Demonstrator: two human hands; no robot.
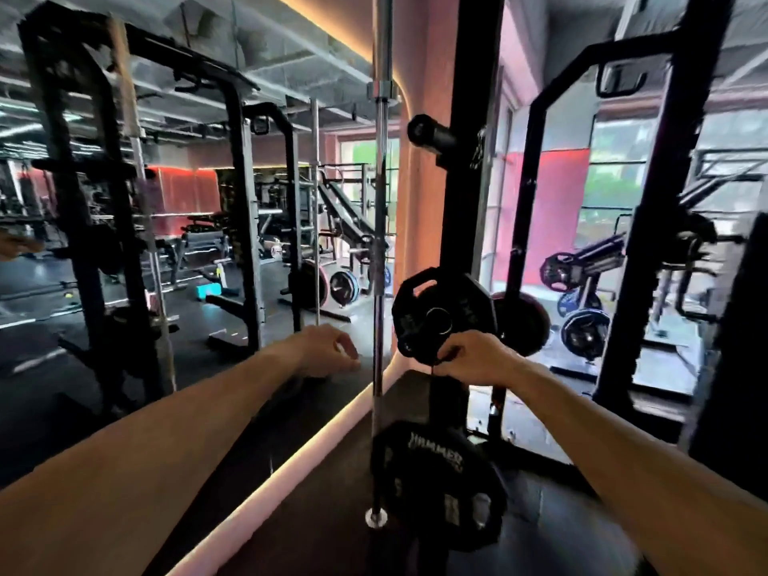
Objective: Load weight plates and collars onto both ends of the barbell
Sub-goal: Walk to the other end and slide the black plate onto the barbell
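A chrome barbell (379,226) stands upright in front of me, stored vertically beside the rack. A small black weight plate (432,313) hangs on a storage peg of the black rack upright (469,193). My right hand (473,357) grips the lower rim of that plate. A larger black plate marked HAMMER (436,480) hangs lower on the rack, near the bar's bottom end. My left hand (328,347) hovers just left of the bar with fingers loosely curled and nothing in it. No collars are visible.
An empty black peg (432,133) juts from the upright above the plate. Another dark plate (521,322) sits behind it. A mirror wall (187,201) on the left reflects racks and benches. A second rack (660,226) and loaded machines stand at right by windows.
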